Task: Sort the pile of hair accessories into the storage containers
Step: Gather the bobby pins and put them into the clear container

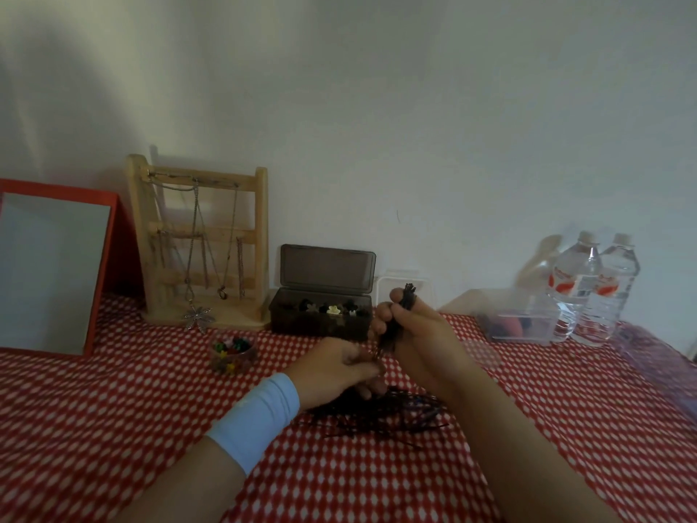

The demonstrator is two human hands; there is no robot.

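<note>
A pile of dark hairpins (396, 413) lies on the red checked cloth in front of me. My right hand (418, 334) grips an upright bundle of dark hairpins (407, 296), its tips sticking out above my fingers. My left hand (339, 368), with a light blue wristband, hovers low over the pile with curled fingers pinching at a pin near the bundle's lower end. An open dark box (320, 318) holds small hair clips. A small round tub (232, 354) holds coloured clips. A clear box (524, 326) sits to the right.
A wooden jewellery stand (200, 243) with chains stands at the back left beside a red-framed mirror (52, 269). Two water bottles (592, 288) stand at the back right. A white container (399, 285) sits behind my right hand against the wall.
</note>
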